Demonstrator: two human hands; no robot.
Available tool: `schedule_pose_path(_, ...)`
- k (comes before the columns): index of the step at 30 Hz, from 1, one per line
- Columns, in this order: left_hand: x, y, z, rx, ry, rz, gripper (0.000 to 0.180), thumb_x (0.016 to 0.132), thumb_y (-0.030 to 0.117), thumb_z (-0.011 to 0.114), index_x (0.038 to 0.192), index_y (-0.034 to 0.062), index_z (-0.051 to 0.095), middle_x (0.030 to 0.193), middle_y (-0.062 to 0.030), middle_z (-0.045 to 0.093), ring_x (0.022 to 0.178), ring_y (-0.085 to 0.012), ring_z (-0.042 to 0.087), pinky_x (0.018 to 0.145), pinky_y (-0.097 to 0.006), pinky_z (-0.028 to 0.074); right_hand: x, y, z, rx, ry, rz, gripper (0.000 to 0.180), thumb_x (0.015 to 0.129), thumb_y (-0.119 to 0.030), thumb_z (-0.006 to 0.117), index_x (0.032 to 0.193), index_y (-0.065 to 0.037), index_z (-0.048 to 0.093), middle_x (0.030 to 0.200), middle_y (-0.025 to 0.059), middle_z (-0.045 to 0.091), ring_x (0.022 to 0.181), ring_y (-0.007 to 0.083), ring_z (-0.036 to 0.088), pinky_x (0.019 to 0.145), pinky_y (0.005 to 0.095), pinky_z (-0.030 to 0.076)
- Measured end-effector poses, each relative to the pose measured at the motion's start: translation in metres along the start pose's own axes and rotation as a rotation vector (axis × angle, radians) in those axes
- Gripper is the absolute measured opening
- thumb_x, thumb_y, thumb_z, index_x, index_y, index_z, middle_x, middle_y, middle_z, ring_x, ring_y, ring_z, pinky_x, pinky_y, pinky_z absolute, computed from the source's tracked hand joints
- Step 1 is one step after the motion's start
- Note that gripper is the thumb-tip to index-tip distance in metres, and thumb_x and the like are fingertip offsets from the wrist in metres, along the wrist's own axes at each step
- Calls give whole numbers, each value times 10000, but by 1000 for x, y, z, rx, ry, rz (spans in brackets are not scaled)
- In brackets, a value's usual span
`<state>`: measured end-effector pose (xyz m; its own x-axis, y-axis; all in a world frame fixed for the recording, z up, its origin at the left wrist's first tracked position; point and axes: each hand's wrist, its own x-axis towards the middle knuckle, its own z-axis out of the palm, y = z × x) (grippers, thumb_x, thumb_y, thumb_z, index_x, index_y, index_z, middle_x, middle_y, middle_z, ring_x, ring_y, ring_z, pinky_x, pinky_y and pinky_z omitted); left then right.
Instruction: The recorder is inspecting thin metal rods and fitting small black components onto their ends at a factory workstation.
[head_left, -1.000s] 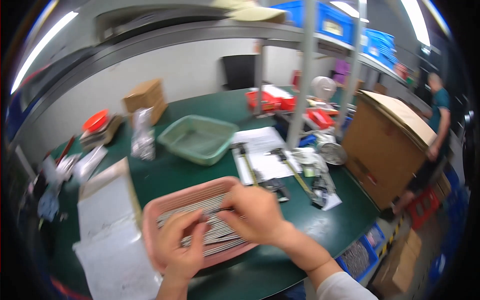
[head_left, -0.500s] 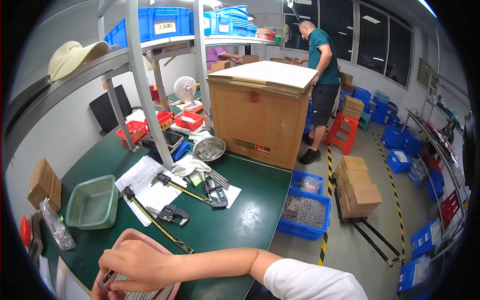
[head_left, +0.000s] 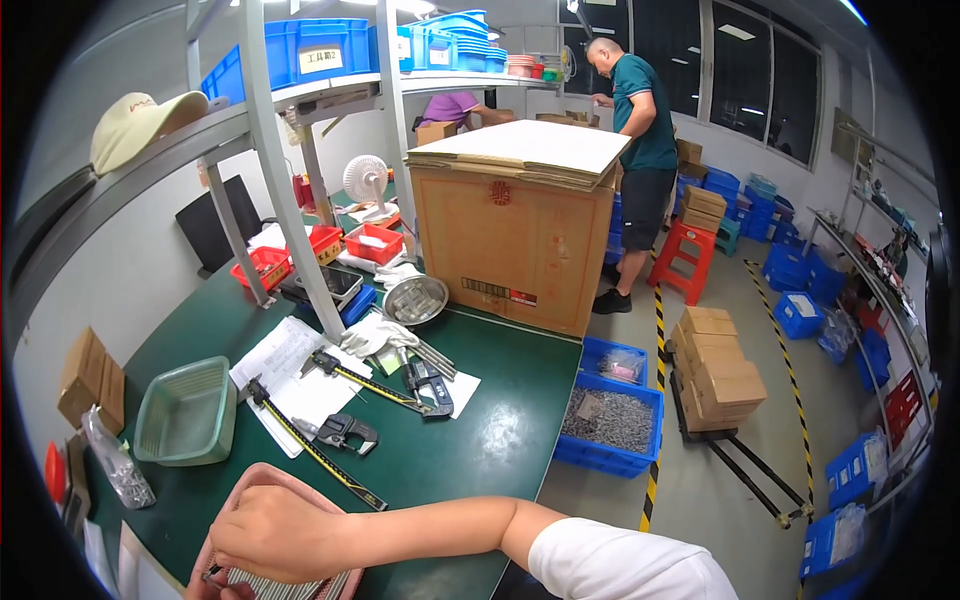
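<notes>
A small dark piece [head_left: 211,573] is showing just below my right hand [head_left: 275,535]; I'm holding that hand curled, but whether it or my left hand [head_left: 226,590] is gripping, I can't tell. Thin rods [head_left: 272,588] are lying beneath, in a pink tray [head_left: 258,473]; a green basin [head_left: 188,412] is sitting beyond.

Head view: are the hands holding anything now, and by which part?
A small dark piece seems held between the left hand and the right hand; which part of it each grips is hidden.
</notes>
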<state>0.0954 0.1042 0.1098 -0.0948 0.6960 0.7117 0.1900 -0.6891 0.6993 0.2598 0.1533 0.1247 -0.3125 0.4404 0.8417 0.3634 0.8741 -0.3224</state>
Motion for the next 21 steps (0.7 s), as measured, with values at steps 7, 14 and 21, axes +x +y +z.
schedule_pose_path(7, 0, -1, -1, -19, -8, -13, 286, 845, -77, 546, 1129, -59, 523, 970, -157, 627, 782, -194, 625, 673, -272, 547, 1, -5, -2, 116, 27, 33, 134, 792, -149, 603, 807, -47, 516, 780, 106, 567, 718, 307, 554, 670, 383, 431)
schedule_pose_path(14, -1, -3, 2, 30, 12, 13, 262, 852, -63, 548, 1114, -57, 542, 946, -142, 631, 774, -184, 623, 658, -259, 540, 1, -1, -3, 108, -23, 30, 207, 739, -101, 646, 862, -48, 488, 784, 92, 558, 735, 310, 558, 668, 385, 428)
schedule_pose_path(21, 0, -5, -1, 160, 13, 67, 247, 855, -49, 557, 1101, -52, 577, 950, -133, 625, 760, -176, 617, 662, -257, 540, 1, -4, 4, 249, 170, -5, 227, 696, -88, 648, 825, -48, 466, 717, 111, 535, 678, 321, 531, 585, 409, 391)
